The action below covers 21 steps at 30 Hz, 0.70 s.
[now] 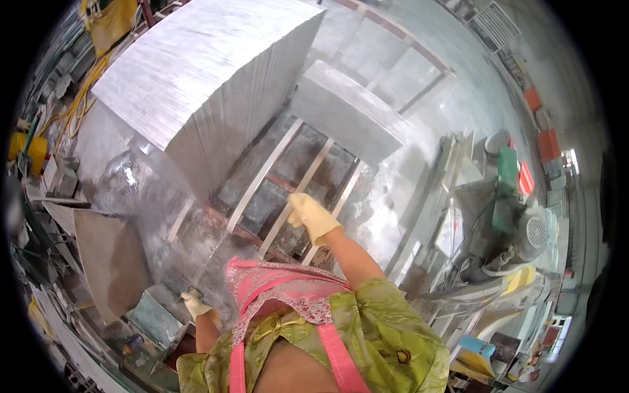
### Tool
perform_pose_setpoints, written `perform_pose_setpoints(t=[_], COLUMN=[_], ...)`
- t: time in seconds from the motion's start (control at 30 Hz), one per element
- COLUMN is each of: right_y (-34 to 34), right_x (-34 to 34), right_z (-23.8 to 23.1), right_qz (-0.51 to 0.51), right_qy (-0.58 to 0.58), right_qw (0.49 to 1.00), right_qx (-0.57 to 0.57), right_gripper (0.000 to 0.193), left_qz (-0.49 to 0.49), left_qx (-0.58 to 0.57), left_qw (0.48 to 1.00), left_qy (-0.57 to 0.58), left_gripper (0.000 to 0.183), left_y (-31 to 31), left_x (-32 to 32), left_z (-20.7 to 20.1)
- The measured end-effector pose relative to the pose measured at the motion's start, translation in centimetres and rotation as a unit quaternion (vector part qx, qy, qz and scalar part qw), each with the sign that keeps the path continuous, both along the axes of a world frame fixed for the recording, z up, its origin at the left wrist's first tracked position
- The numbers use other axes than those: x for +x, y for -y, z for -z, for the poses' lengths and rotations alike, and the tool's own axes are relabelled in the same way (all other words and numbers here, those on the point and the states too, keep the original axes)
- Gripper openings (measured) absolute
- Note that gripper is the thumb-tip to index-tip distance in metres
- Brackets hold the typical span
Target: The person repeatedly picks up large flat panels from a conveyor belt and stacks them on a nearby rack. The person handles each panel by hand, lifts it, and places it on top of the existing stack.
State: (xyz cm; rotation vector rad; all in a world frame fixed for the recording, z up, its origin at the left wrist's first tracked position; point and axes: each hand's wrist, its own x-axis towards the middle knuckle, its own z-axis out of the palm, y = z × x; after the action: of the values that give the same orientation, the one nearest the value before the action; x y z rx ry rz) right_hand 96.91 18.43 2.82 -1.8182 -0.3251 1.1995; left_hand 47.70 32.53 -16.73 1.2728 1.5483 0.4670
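Both of my hands wear cream rubber gloves. My right hand (310, 216) is out in front of me with its fingers curled in, and nothing shows sticking out of it. Below it is a frame of pale slats (313, 173) on the wet floor. Low on the left, beside my body, my left hand (198, 305) has its fingers bent together around a small dark thing that I cannot make out. A flat greenish slab (155, 316) lies close to that hand.
A large pale stone-like block (216, 65) stands ahead on the left, with a smaller slab (347, 111) behind the slats. A brown-grey panel (108, 259) leans at left. A motor (534, 232) and metal rails (426, 196) line the right. Yellow hoses (82, 101) lie at far left.
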Motion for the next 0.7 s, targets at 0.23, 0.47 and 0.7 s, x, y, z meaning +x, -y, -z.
perform_pose_setpoints(t=[0.23,0.47,0.7], right_y=[22.8,43.1,44.7], right_x=[1.6,-2.9,-2.3], right_z=[9.5,16.5,17.9], right_qz=[0.282,0.449,0.306], right_qy=[0.085,-0.051,0.040], right_qw=[0.955,0.869,0.923], right_qx=[-0.033,-0.202,-0.229], right_gripper=[0.041,0.033,0.025], left_qz=[0.040,-0.046,-0.035], left_qx=[0.071,-0.048,-0.002], left_qw=[0.994,0.990,0.998], left_qy=[0.071,0.122,0.050], left_gripper=[0.058,0.085,0.079], left_y=[2.8,11.2,13.1], left_x=[4.5,18.5,12.3], left_z=[0.6,-16.8,-14.2])
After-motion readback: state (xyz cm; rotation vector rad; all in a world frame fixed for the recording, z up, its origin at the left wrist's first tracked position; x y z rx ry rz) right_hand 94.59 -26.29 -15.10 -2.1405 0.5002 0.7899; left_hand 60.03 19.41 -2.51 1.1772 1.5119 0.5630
